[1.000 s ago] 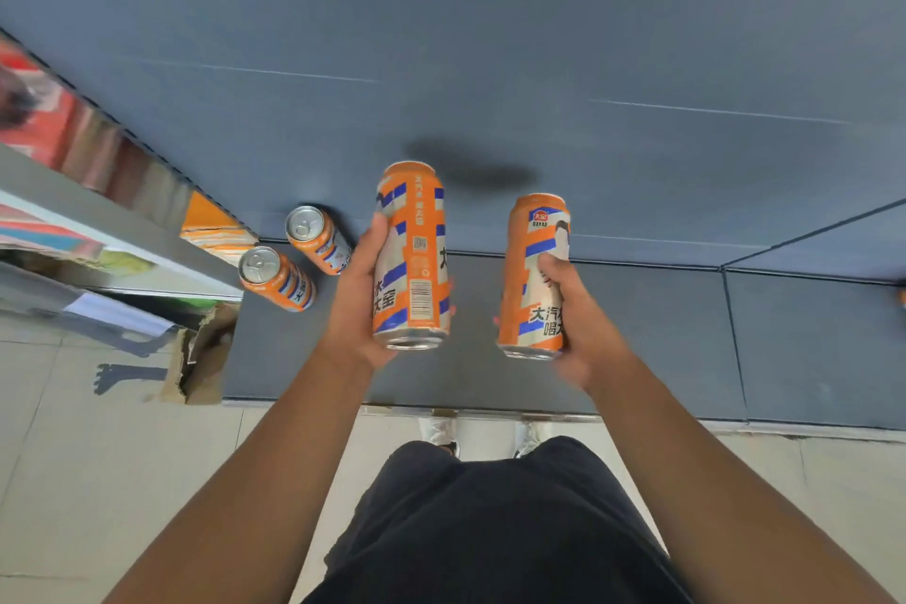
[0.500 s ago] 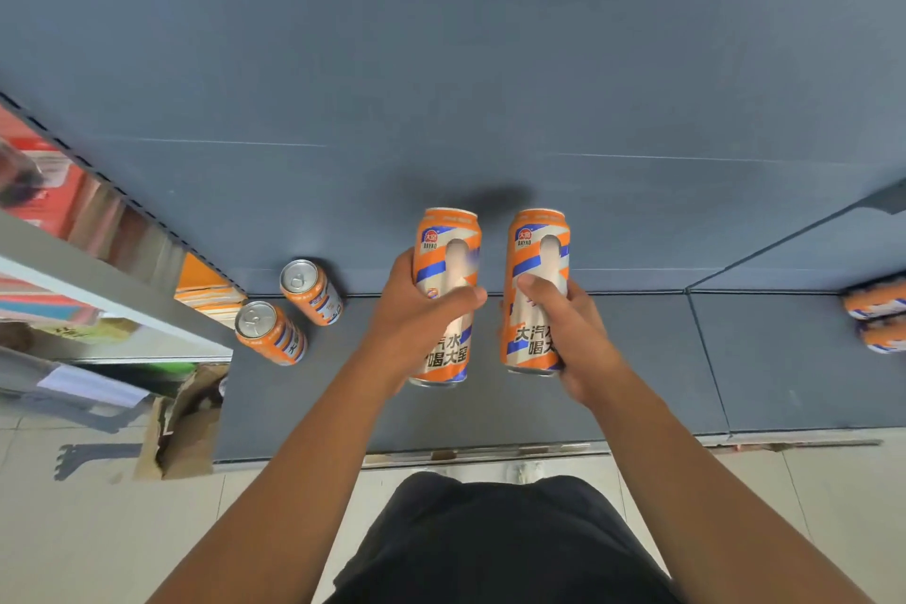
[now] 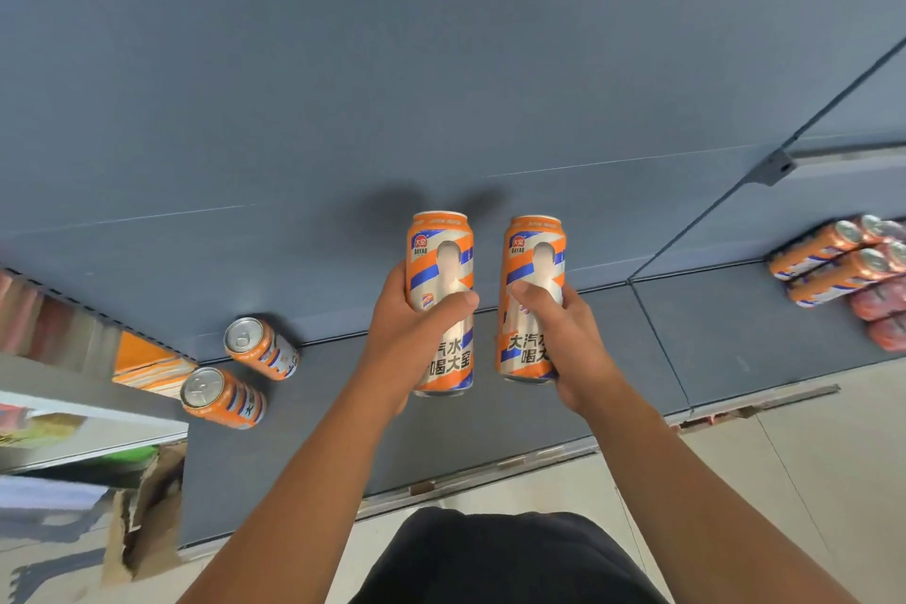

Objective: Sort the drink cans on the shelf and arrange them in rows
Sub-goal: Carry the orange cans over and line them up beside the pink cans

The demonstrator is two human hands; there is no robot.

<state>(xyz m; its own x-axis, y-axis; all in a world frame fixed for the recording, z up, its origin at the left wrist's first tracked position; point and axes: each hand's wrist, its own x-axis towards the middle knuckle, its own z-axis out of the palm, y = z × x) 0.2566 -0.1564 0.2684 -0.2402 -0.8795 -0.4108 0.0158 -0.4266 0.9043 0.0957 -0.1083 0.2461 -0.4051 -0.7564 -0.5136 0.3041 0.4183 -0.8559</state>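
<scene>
a person's left grip (image 3: 416, 329) clasps a tall orange, white and blue aluminium drink can (image 3: 443, 260), and the right grip (image 3: 568, 338) clasps a matching second can (image 3: 534, 250); both stand upright, side by side but apart, over the middle of the dark grey metal shelf (image 3: 490, 422), a thumb across each front; whether their bases touch the shelf cannot be told; a third orange can (image 3: 262, 348) sits at the shelf's left end by its back wall, a fourth orange can (image 3: 223, 397) nearer its front edge; a cluster of orange cans (image 3: 828, 260) sits at the shelf's right end, beside blurred reddish cans (image 3: 882, 314)
</scene>
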